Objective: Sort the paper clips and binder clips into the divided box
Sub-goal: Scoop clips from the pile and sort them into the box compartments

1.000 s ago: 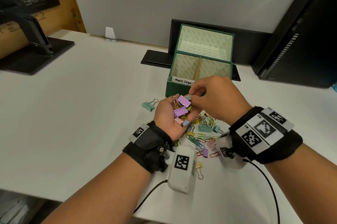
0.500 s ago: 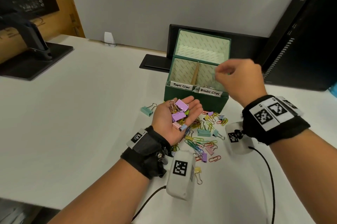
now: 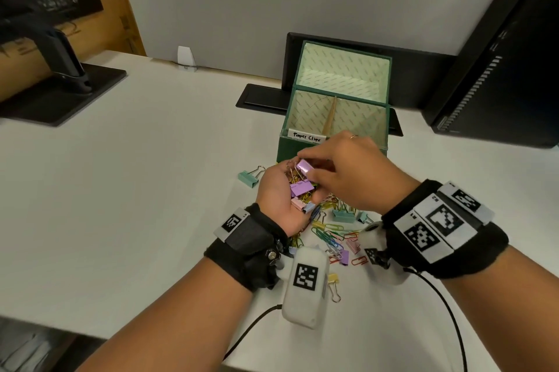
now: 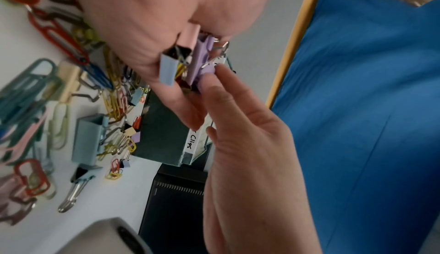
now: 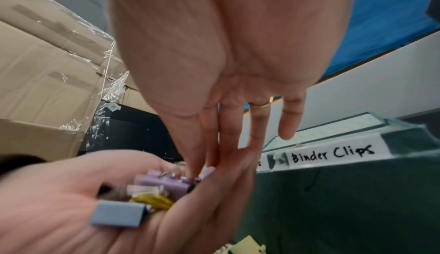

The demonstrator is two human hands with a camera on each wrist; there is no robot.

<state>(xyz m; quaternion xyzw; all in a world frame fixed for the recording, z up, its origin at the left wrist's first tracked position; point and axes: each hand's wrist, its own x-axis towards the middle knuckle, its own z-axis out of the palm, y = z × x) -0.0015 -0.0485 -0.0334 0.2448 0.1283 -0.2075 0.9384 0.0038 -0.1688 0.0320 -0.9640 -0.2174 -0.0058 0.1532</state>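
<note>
My left hand (image 3: 273, 199) lies palm up in front of the green divided box (image 3: 290, 154), cupping several binder clips and gold paper clips. My right hand (image 3: 314, 173) reaches over that palm, and its thumb and fingertips (image 5: 190, 171) pinch a purple binder clip (image 3: 304, 166) on top of the handful. A second purple clip (image 3: 301, 188), a pink one and a blue one (image 5: 119, 214) lie in the palm. The box's labels read Paper Clips (image 3: 307, 136) and Binder Clips (image 5: 333, 154); a divider (image 3: 329, 114) splits it. The left fingers are hidden in the head view.
A loose pile of coloured paper and binder clips (image 3: 335, 229) lies on the white table under my wrists. A teal binder clip (image 3: 249, 178) sits apart on the left and a yellow one (image 3: 332, 279) nearer me. A black monitor (image 3: 499, 69) stands at right.
My right hand went from the left palm to over the box's binder-clip side, then came back down onto the handful. The left hand stayed palm up in place.
</note>
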